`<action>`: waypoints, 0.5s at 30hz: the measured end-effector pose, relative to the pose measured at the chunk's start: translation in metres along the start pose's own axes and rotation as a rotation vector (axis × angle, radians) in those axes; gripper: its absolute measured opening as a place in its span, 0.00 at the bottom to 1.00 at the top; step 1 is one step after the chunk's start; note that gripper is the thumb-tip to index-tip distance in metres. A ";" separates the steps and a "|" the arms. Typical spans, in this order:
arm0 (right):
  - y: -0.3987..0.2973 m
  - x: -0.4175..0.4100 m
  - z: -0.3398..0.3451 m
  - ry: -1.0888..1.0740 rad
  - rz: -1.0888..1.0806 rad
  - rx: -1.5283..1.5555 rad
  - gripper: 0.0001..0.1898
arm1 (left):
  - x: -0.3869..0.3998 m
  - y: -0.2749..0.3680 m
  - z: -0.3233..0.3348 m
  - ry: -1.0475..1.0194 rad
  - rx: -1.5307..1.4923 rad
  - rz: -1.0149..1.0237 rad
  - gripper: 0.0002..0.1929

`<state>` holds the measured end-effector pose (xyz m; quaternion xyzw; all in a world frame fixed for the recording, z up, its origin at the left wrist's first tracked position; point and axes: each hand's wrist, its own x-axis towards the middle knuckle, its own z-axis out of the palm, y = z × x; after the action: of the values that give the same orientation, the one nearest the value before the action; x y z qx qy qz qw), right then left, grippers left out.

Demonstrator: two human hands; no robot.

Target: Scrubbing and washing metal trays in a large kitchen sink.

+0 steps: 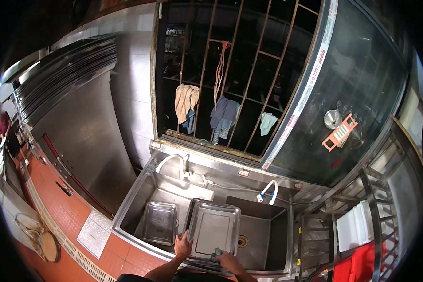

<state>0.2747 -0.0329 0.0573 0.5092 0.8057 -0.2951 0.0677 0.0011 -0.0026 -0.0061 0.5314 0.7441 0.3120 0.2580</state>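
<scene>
A rectangular stainless steel tray (213,225) lies across the divider of a double-bowl steel sink (285,243), in front of me. My left hand (183,246) is at the tray's near left rim, fingers spread along the edge. My right hand (230,263) holds a grey scouring pad (216,254) against the tray's near right corner. A smaller metal tray (159,222) sits in the left bowl. The right bowl shows its drain (242,241).
White curved faucets (176,158) (269,188) rise behind the sink. Cloths (187,102) hang on the window bars. A steel rack (368,197) with white and red boards or bins stands right. A round wooden board (50,246) is at left, with a person (3,123) farther off.
</scene>
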 end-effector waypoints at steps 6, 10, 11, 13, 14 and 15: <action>-0.001 0.001 0.014 0.121 0.144 -0.039 0.25 | -0.001 0.002 -0.003 -0.020 0.019 -0.008 0.34; 0.005 0.011 0.027 0.177 0.111 -0.171 0.29 | 0.001 0.005 -0.003 -0.026 0.032 -0.018 0.33; 0.006 0.014 0.030 0.209 0.080 -0.248 0.31 | 0.000 0.005 -0.003 -0.029 0.024 -0.022 0.33; 0.009 0.021 0.032 0.218 0.090 -0.231 0.31 | 0.001 0.006 -0.003 -0.034 0.018 -0.027 0.33; 0.011 0.024 0.033 0.226 0.100 -0.216 0.32 | 0.001 0.007 -0.003 -0.038 0.019 -0.042 0.33; 0.011 0.026 0.033 0.225 0.099 -0.213 0.32 | 0.001 0.006 -0.003 -0.042 0.021 -0.058 0.33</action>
<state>0.2650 -0.0269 0.0154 0.5680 0.8089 -0.1452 0.0449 0.0027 -0.0005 0.0003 0.5188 0.7568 0.2856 0.2768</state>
